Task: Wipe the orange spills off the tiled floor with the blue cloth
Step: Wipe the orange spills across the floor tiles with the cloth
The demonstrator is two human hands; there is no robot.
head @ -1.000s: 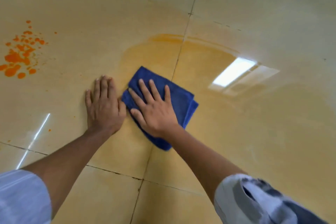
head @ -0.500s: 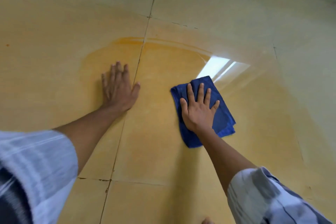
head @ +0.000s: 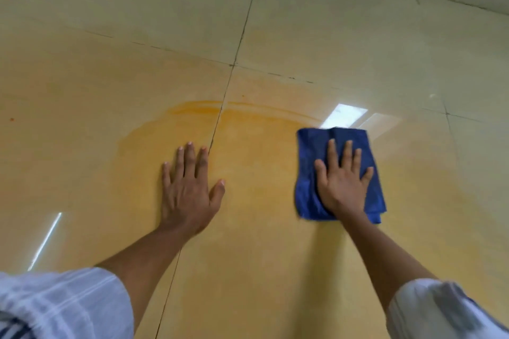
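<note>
Since a second ago my right hand has swept the blue cloth rightward, away from my left hand, and they now lie well apart on the tiled floor. Both palms are flat with fingers spread, gripping nothing; the right presses on the cloth. A thin orange smear spans the grout line between them, its curved rim beyond my fingertips.

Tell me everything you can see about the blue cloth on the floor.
The blue cloth is a deep-blue, soft-looking rag folded into a rough rectangle, its layered edges showing at the lower right corner. It lies flat on the glossy tiled floor, over the orange-tinted wet patch. The right hand presses on it, palm down, fingers spread.
</note>
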